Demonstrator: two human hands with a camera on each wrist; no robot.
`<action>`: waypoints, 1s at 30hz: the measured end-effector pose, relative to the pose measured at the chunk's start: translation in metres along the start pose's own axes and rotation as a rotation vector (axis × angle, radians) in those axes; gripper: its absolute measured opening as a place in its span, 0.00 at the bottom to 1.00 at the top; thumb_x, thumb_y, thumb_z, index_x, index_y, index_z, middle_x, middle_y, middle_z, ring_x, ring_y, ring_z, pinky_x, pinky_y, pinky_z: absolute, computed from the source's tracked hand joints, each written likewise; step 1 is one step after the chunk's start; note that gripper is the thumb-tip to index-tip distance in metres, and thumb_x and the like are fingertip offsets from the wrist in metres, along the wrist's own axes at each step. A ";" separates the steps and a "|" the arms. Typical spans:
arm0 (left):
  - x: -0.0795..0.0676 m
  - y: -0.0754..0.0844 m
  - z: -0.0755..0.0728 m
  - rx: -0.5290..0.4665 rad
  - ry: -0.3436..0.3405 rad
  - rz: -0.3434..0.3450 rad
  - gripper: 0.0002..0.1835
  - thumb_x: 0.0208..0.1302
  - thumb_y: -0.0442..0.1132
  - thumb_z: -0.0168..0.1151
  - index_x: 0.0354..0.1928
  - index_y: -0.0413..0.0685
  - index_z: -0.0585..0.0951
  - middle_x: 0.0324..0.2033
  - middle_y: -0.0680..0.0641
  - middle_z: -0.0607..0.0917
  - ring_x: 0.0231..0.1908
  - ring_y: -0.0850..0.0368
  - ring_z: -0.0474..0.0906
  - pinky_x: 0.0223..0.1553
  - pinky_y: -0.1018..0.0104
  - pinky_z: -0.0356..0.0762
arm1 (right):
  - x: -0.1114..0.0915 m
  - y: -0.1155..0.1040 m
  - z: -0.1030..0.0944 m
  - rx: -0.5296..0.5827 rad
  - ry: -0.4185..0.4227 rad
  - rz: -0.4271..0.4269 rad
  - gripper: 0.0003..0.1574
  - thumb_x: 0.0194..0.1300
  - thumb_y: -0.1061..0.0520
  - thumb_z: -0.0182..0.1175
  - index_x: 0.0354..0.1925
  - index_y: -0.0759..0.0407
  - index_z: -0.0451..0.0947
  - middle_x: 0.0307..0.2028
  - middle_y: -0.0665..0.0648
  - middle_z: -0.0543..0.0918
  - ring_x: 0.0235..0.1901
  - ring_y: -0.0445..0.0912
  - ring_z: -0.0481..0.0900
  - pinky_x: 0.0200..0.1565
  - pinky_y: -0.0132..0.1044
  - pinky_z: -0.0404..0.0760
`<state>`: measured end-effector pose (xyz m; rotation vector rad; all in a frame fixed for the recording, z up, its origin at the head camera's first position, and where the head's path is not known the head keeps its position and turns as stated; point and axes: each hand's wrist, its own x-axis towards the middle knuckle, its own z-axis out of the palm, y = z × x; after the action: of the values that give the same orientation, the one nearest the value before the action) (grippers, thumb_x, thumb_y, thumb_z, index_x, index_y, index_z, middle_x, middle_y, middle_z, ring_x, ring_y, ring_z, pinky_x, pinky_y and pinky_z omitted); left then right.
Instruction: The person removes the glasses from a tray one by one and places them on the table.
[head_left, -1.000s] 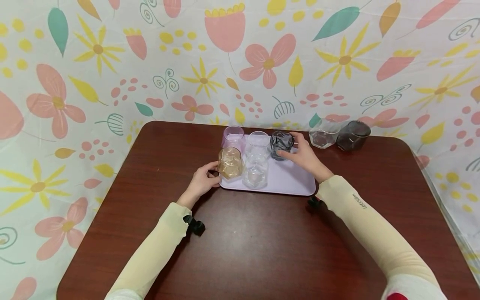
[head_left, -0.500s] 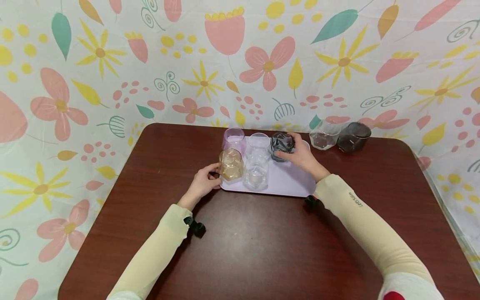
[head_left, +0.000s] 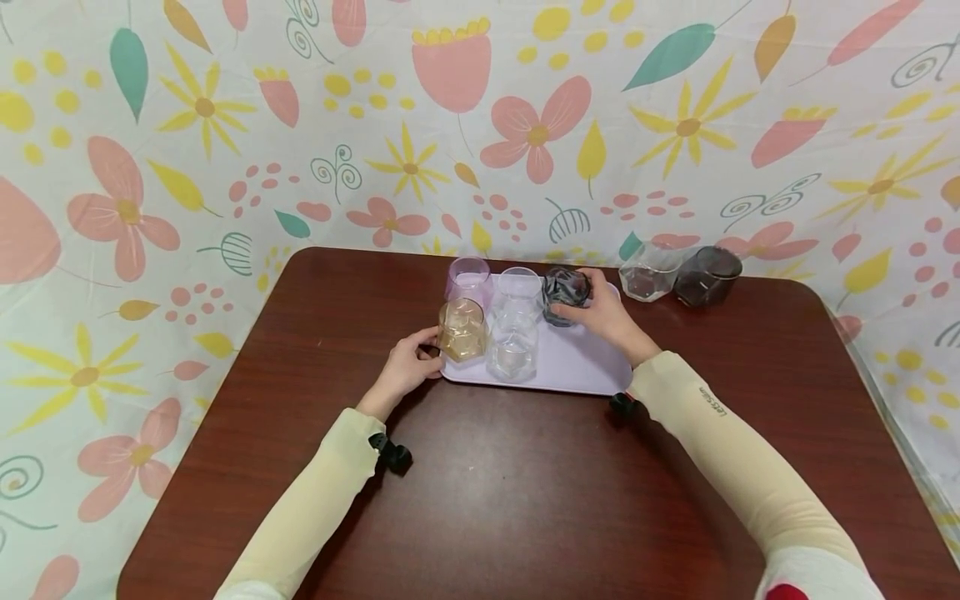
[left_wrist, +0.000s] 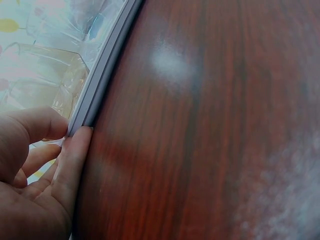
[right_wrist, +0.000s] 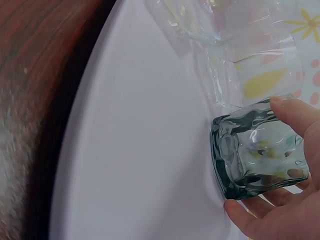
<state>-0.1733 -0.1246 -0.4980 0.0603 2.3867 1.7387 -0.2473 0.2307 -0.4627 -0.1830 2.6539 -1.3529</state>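
My left hand [head_left: 407, 364] pinches the near left corner of the lilac tray [head_left: 577, 358], thumb and finger on its rim in the left wrist view. Just beside these fingers stands an amber glass [head_left: 462, 332] on the tray. My right hand [head_left: 606, 314] grips a dark grey faceted glass [right_wrist: 260, 150] by its sides; its base is at the tray's surface, in the back row. To its left are a clear glass [head_left: 519, 283] and a purple glass [head_left: 469, 282]. Another clear glass [head_left: 513, 354] stands in front, right of the amber one.
Right of the tray, at the table's back edge, a clear glass [head_left: 648, 275] and a dark grey glass [head_left: 707, 277] stand close together. The brown table [head_left: 480, 500] meets a flower-patterned cloth [head_left: 337, 108] behind.
My right forearm has shifted slightly left and down, the hand still on the dark grey glass. My left hand keeps its hold on the tray; the glasses stay in the same arrangement.
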 end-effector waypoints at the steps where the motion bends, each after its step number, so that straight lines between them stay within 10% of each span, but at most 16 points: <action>1: 0.000 -0.001 0.000 0.002 -0.001 -0.001 0.34 0.57 0.22 0.62 0.70 0.33 0.74 0.53 0.31 0.81 0.27 0.62 0.77 0.33 0.66 0.91 | -0.001 0.000 0.000 -0.004 -0.005 0.009 0.56 0.68 0.45 0.70 0.77 0.64 0.50 0.74 0.72 0.60 0.73 0.64 0.61 0.72 0.63 0.67; 22: 0.000 0.000 0.001 -0.006 -0.006 -0.004 0.34 0.57 0.22 0.62 0.70 0.33 0.74 0.54 0.31 0.81 0.28 0.62 0.77 0.34 0.66 0.91 | -0.043 0.009 -0.009 0.078 0.045 0.010 0.57 0.65 0.49 0.74 0.78 0.63 0.53 0.71 0.69 0.65 0.72 0.61 0.63 0.71 0.60 0.68; 30: 0.001 0.000 0.000 -0.012 -0.004 -0.002 0.34 0.56 0.22 0.61 0.70 0.33 0.74 0.54 0.31 0.81 0.27 0.62 0.77 0.34 0.67 0.91 | -0.065 0.006 -0.020 0.089 0.056 -0.005 0.55 0.65 0.52 0.73 0.78 0.63 0.54 0.69 0.68 0.68 0.66 0.58 0.66 0.55 0.39 0.70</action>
<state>-0.1743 -0.1245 -0.4978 0.0597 2.3726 1.7504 -0.1879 0.2623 -0.4506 -0.1434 2.6323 -1.4961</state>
